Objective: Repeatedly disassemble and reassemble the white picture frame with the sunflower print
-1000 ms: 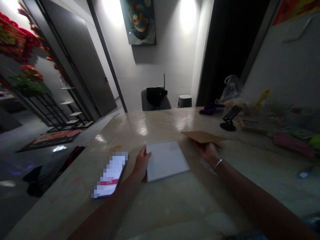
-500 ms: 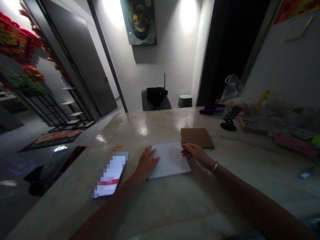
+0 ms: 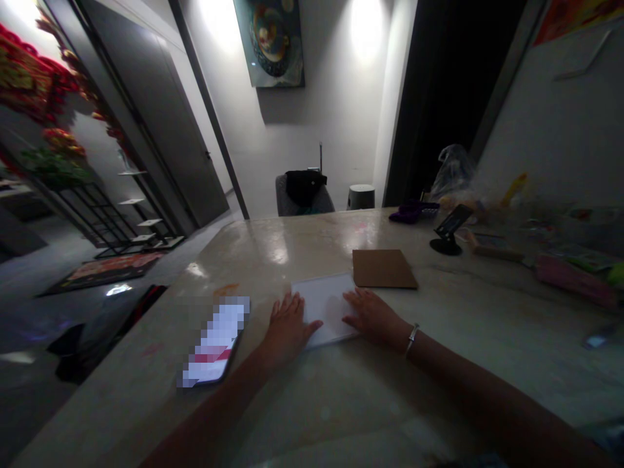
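A flat white rectangular panel lies on the pale stone table. My left hand rests over its left edge, fingers spread and thumb stretched onto the white surface. On the panel's right side lies my right hand, its fingers apart and pointing left; a silver bangle is on that wrist. Just behind the panel's far right corner is a brown square board, which neither hand touches. A phone with a lit, pixelated screen lies to the left of my left hand.
At the right stand a black phone stand, a wooden tray, a clear plastic bag and a pink item. A purple item lies at the far edge. Beyond the table are a chair and a stool.
My right hand has moved from the panel's far right corner towards me and onto its right side, its fingers more spread. My left hand has shifted slightly towards me.
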The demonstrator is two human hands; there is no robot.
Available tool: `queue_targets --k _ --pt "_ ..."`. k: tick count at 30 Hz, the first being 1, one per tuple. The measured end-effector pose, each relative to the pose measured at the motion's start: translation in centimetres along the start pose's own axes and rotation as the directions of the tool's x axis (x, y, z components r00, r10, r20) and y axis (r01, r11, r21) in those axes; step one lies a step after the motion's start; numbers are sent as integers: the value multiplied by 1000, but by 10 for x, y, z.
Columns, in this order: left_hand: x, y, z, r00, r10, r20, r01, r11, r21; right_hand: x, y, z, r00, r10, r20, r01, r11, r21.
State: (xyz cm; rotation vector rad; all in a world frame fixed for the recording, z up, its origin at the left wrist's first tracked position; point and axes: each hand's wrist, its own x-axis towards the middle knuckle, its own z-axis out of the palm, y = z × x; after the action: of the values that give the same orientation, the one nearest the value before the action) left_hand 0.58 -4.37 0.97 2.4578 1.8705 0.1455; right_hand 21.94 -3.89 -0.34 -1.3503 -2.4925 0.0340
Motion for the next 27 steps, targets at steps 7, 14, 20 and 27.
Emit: queue_targets --k 7,14,20,27 --pt "1 4 5 999 45 6 -45 999 -30 0 -13 -2 996 -27 90 23 999 43" --pt "1 5 8 999 45 8 -45 999 -31 -2 -10 0 997 19 69 -24 997 68" --pt "1 7 8 998 64 -14 -65 996 -54 -2 -10 -1 995 22 102 -32 995 94" --pt "1 7 12 998 59 -27 -60 998 -24 -2 -13 -3 996 -17 91 11 998 59"
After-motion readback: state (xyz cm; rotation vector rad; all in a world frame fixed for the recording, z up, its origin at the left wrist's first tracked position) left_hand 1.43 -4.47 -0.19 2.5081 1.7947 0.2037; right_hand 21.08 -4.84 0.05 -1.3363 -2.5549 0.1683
